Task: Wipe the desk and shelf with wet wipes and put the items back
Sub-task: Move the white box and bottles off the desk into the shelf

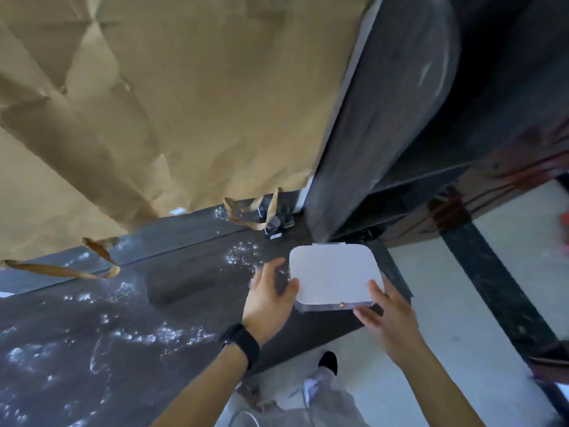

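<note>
- Desk: we see one dark top. White specks lie on it in several patches, too scattered for us to count.
- White box: one flat box with rounded corners, at the right end of the desk, just in front of the shelf's foot. We cannot tell whether it rests on the top or is lifted off it.
- Left hand: it grips the box's left edge, with the thumb on the lid.
- Right hand: it grips the box's near right corner, thumb on the lid and fingers curled under the near edge. So we count two hands on one box.
- Wristband: one black band, on the left wrist.
- Shelf: one dark unit, standing at the desk's right end.
- Brown paper: one creased sheet hangs behind the desk.
- Tape strips: we count at least three curled brown strips dangling from the sheet's lower edge.
- Small dark items: a blurred cluster at the back of the desk, which we cannot count.
- Shoe: one black toe shows on the pale floor.
</note>
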